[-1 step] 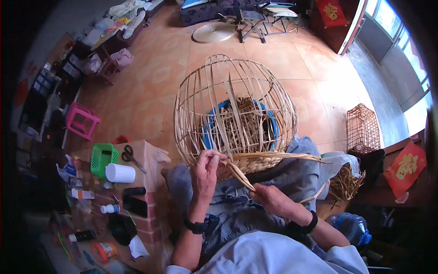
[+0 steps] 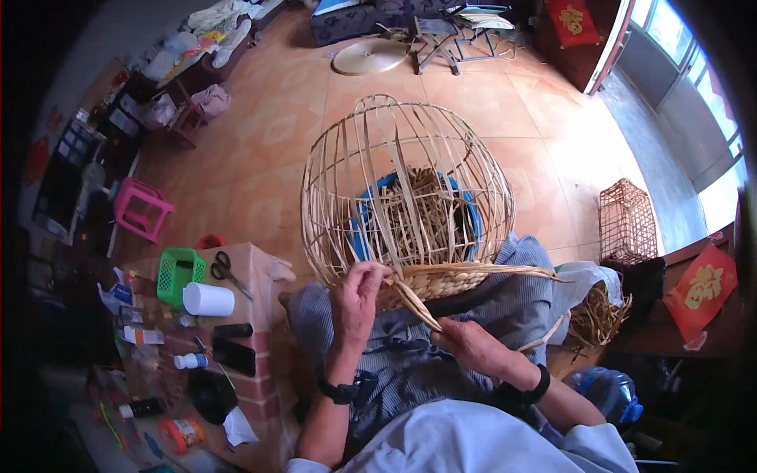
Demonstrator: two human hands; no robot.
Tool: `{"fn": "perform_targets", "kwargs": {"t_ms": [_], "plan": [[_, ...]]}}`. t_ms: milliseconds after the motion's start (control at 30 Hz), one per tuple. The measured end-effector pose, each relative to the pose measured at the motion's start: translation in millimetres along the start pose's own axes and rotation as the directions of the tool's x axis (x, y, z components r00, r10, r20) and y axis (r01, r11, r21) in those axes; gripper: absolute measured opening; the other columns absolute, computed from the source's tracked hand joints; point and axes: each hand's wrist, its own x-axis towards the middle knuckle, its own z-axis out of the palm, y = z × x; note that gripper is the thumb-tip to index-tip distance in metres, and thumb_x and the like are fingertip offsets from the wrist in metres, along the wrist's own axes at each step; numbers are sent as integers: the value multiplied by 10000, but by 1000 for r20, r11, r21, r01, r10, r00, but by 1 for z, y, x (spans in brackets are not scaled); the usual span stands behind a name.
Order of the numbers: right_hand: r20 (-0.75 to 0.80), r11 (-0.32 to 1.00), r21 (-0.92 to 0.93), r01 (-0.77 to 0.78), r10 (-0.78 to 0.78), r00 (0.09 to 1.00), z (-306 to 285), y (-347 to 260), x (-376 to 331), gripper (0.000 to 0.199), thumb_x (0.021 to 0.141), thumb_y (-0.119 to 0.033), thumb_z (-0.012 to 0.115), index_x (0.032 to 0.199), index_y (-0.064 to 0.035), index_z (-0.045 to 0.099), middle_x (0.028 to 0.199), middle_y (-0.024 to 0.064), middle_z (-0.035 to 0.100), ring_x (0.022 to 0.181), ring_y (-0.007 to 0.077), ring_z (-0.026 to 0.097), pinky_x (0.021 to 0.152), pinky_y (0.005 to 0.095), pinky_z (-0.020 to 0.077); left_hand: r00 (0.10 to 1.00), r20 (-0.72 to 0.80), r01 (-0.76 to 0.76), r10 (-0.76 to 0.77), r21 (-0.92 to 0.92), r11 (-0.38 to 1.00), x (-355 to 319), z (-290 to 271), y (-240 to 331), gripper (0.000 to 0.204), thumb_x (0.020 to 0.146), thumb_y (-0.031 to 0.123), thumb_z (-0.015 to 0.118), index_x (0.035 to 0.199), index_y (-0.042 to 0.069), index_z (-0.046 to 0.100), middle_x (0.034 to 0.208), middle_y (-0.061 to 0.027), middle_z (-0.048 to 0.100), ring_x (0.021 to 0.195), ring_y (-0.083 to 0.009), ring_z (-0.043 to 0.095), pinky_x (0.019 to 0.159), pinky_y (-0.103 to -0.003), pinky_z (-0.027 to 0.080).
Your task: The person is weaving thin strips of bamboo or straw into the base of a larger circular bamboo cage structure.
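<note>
Hands (image 2: 359,296) (image 2: 469,343) grasping bamboo strips (image 2: 418,303) at basket frame (image 2: 406,189) — scissors (image 2: 229,272), green basket (image 2: 177,276) left.

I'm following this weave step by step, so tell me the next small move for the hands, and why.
Probably pull the flat strip snug with the right hand and tuck it behind the next upright rib. The left hand pins the woven band at the rim of the basket frame, and the strip slants loose between the hands.
</note>
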Motion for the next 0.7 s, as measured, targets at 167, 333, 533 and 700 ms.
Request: {"fn": "perform_targets", "kwargs": {"t_ms": [167,333,533,700], "plan": [[53,994,108,-6,0,999,4,-1,-5,331,1144,-307,593,1108,21,621,753,203,573,690,353,585,680,472,478,964,220,-195,148,210,958,-15,-6,7,474,1001,109,686,1450,7,575,1354,-214,723,1291,-376,692,1130,-470,510],[251,896,400,-193,95,963,-5,-40,-6,425,1169,-428,538,1142,-20,652,712,-4,500,637,122,488,586,339,419,953,130,-299,272,305,904,-31,1,3,511,978,64,709,1473,34,587,1382,-181,713,1318,-370,667,1156,-481,499],[404,656,674,-340,58,913,-7,-74,-4,434,1162,-501,523,1156,-76,611,696,-66,424,565,51,375,488,251,308,950,-49,-285,308,260,923,-47,16,3,420,935,-32,709,1352,16,709,1373,-151,728,1329,-359,664,1159,-469,512],[420,686,661,-305,-1,908,-14,-86,-1,457,1166,-521,494,1121,-74,581,697,-36,506,568,63,481,477,246,360,879,44,-439,474,462,771,-38,21,11,388,899,27,772,1286,17,753,1328,-102,748,1285,-315,685,1138,-474,530]]}}
